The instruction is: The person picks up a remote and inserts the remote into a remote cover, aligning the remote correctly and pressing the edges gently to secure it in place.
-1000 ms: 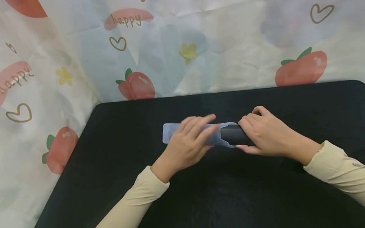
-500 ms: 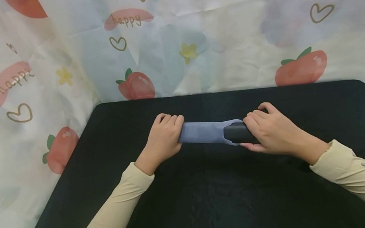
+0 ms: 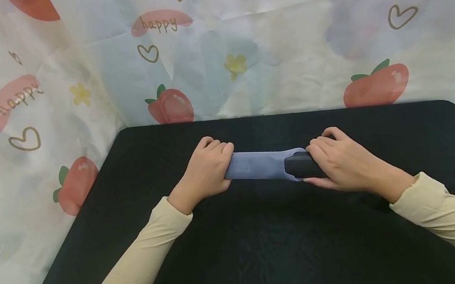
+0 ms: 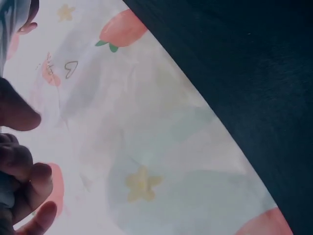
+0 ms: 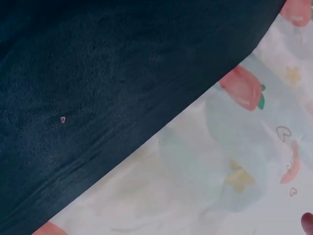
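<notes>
Above the middle of the black table [image 3: 272, 254], the left hand [image 3: 207, 172] is clenched round one end of a pale blue sheath [image 3: 258, 166] while the right hand [image 3: 342, 163] grasps the black handle [image 3: 298, 166] sticking out of its other end.

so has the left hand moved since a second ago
Yes. The left hand slid left along the blue sheath, toward the backdrop's corner, and now grips its end; earlier it lay flat nearer the middle.
</notes>
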Motion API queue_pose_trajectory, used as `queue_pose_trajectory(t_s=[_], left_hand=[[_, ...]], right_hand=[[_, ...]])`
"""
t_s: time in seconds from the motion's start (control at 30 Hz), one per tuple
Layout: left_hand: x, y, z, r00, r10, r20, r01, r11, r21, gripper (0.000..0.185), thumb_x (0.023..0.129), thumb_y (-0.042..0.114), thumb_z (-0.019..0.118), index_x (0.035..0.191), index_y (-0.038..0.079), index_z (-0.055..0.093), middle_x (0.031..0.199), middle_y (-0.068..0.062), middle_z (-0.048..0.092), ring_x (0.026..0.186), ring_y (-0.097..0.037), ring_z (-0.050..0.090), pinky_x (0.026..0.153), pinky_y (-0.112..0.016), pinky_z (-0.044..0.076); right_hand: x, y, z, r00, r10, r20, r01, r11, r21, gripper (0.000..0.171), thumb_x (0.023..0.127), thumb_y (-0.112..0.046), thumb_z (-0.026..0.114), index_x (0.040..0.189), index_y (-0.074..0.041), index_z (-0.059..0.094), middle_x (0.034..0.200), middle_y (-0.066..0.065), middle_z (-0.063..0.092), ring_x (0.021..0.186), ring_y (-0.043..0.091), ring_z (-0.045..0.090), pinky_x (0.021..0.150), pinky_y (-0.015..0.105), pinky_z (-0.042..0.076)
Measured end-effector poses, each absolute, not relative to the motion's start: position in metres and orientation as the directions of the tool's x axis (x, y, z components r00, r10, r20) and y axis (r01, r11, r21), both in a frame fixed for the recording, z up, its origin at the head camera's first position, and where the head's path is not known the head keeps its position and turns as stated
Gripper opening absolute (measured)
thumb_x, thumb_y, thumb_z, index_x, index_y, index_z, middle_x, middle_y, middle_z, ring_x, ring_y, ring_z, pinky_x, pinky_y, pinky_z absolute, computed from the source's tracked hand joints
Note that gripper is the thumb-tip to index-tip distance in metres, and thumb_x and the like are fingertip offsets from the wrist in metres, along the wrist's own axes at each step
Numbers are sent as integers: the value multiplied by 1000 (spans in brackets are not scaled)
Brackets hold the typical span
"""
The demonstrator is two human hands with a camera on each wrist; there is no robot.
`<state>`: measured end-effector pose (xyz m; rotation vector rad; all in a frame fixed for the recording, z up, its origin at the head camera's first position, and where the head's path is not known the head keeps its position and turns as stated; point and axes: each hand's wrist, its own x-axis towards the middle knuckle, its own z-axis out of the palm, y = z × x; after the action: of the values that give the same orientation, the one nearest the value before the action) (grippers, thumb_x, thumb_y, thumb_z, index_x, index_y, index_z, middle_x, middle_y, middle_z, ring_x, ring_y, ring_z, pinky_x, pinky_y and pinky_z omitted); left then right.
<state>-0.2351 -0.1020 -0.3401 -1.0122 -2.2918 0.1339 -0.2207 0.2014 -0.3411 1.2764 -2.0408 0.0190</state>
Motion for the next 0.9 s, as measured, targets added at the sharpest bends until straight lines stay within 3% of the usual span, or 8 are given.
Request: queue_pose_trajectory(t_s=[0.23,0.47,0.9], left_hand=[[-233,-98,-341,-562,711,422,679,688,-256,28,67,20,70,87,8,55,78,-3,66,76,-19,60,87,-36,44],[-231,-94,-349,-597,680,426,623,727,-289,28,66,22,70,86,9,56,76,-3,65,75,-18,60,86,-36,42],[-232,-85,-349,-600,656,458,599,748,-286,24,66,20,67,82,9,54,70,-3,58,71,-19,57,86,-37,41]], right_hand=[[-220,202,-347,-270,-788,554,-797,506,331,59,97,-51,26,84,2,48,69,10,51,63,23,51,75,45,41],[-219,198,-349,-294,-786,544,-817,502,283,59,97,-53,25,84,0,48,68,8,52,61,20,49,75,44,40],[-219,194,-352,-326,-779,535,-813,520,262,62,97,-54,22,87,0,51,71,8,53,62,21,51,76,45,40]])
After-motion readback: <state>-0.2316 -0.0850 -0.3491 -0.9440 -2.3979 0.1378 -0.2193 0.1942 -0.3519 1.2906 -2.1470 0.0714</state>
